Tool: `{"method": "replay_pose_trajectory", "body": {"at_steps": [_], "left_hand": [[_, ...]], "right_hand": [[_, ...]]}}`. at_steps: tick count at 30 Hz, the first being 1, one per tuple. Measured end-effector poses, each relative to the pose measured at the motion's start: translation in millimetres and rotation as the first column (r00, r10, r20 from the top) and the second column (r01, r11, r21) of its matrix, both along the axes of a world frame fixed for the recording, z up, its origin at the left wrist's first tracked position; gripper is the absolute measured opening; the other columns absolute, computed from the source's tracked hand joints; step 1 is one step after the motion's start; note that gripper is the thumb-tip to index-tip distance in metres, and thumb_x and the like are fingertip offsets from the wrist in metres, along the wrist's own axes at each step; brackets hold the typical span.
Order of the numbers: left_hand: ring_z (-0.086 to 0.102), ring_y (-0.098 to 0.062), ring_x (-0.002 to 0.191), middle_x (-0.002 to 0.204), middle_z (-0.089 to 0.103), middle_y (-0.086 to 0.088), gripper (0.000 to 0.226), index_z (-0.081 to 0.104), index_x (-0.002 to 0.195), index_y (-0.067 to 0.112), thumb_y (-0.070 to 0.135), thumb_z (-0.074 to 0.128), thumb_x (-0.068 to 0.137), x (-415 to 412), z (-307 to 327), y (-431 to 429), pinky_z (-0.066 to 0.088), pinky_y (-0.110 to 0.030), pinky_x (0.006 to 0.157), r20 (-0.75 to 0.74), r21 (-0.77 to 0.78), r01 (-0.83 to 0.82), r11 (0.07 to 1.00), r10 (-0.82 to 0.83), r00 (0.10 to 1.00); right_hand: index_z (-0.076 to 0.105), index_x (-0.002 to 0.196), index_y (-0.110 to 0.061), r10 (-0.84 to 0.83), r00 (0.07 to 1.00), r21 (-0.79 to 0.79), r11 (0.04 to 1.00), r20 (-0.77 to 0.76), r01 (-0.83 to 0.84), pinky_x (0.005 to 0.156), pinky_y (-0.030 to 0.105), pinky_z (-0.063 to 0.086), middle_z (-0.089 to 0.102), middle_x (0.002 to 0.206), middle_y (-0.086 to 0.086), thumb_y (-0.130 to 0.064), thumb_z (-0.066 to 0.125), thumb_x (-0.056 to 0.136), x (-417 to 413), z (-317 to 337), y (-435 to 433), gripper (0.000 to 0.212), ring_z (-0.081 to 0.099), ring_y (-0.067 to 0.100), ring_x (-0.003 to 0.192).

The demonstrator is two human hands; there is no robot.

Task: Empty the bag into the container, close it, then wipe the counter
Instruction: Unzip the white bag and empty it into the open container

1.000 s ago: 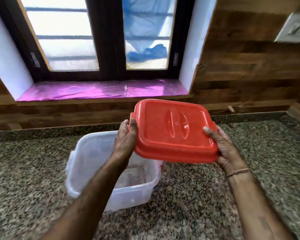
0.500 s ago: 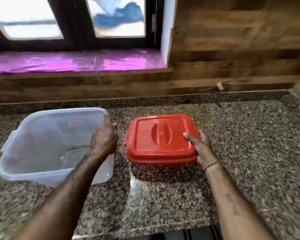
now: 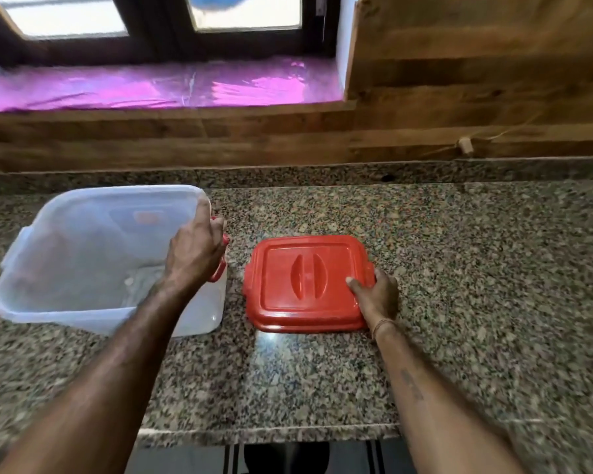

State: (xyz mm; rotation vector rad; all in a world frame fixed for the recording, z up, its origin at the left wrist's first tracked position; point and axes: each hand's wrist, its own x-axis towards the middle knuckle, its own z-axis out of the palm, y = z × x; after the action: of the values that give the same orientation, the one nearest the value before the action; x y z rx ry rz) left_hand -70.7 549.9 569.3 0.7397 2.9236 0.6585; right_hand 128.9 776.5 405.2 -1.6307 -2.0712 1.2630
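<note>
A translucent white plastic container [image 3: 83,254] stands open on the granite counter [image 3: 459,268] at the left, with a red clip on its right side. My left hand [image 3: 194,249] grips the container's right rim. To its right a red square lid [image 3: 305,282] lies flat on the counter, handle side up. My right hand [image 3: 375,295] rests on the lid's right edge, thumb on top and fingers around the side. No bag or cloth is in view.
A wooden wall [image 3: 459,80] rises behind the counter, with a window sill covered in shiny pink film [image 3: 158,85] at the back left. The counter's front edge [image 3: 271,431] runs just below my forearms.
The lid went from being held up in both hands over the container down onto the counter at its right. My left hand left the lid and took the container's rim.
</note>
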Motion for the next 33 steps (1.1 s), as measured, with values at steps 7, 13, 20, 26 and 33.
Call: {"method": "replay_pose_trajectory", "body": {"at_steps": [7, 13, 20, 26, 33], "left_hand": [[0.062, -0.049, 0.09, 0.103, 0.066, -0.037, 0.056, 0.02, 0.16, 0.013, 0.029, 0.034, 0.108, -0.8, -2.3, 1.5, 0.035, -0.041, 0.071, -0.014, 0.004, -0.011, 1.0, 0.011, 1.0], [0.063, -0.046, 0.089, 0.102, 0.067, -0.034, 0.058, 0.018, 0.16, 0.014, 0.028, 0.035, 0.107, -4.7, -3.2, 0.9, 0.039, -0.042, 0.071, 0.002, 0.011, -0.024, 1.0, 0.024, 1.0], [0.064, -0.041, 0.117, 0.135, 0.064, -0.021, 0.068, 0.019, 0.161, 0.021, 0.051, 0.041, 0.104, -13.2, -2.0, -15.5, 0.051, -0.047, 0.092, 0.091, 0.131, -0.022, 0.991, 0.01, 0.996], [0.05, -0.032, 0.136, 0.154, 0.048, -0.009, 0.068, 0.036, 0.157, 0.021, 0.055, 0.049, 0.1, -40.2, 28.4, -61.3, 0.046, -0.045, 0.101, -0.03, 0.108, -0.033, 0.994, 0.036, 0.999], [0.057, -0.031, 0.127, 0.142, 0.059, -0.008, 0.059, 0.052, 0.145, 0.019, 0.049, 0.06, 0.095, -108.8, 71.7, -155.5, 0.05, -0.044, 0.096, -0.226, 0.184, 0.032, 0.982, 0.011, 0.974]], "right_hand": [[0.052, 0.142, -0.018, 0.002, 1.0, 0.001, 1.0, 0.028, -0.002, 0.091, 0.052, 0.059, 0.047, 0.136, 0.008, -0.036, 0.078, 0.087, -1.8, 5.9, -3.6, 0.064, 0.059, 0.029, 0.115], [0.053, 0.138, -0.02, -0.013, 0.998, 0.007, 1.0, 0.064, 0.013, 0.098, 0.057, 0.053, 0.046, 0.138, 0.01, -0.027, 0.079, 0.086, -9.8, 18.2, -9.1, 0.058, 0.055, 0.032, 0.118], [0.047, 0.148, -0.023, 0.182, 0.973, 0.212, 0.966, -0.14, -0.151, 0.086, 0.036, 0.056, 0.043, 0.144, 0.007, -0.037, 0.07, 0.094, -67.6, 74.9, -42.1, 0.061, 0.054, 0.018, 0.115], [0.064, 0.132, -0.019, 0.342, 0.893, 0.343, 0.909, -0.293, -0.236, 0.081, 0.038, 0.059, 0.063, 0.122, 0.007, -0.044, 0.069, 0.091, -135.5, 144.8, -86.0, 0.048, 0.065, 0.016, 0.093], [0.069, 0.124, -0.016, 0.484, 0.759, 0.47, 0.841, -0.435, -0.268, 0.076, 0.018, 0.051, 0.069, 0.107, 0.005, -0.034, 0.07, 0.094, -218.5, 219.7, -174.0, 0.035, 0.064, 0.012, 0.089]]}}
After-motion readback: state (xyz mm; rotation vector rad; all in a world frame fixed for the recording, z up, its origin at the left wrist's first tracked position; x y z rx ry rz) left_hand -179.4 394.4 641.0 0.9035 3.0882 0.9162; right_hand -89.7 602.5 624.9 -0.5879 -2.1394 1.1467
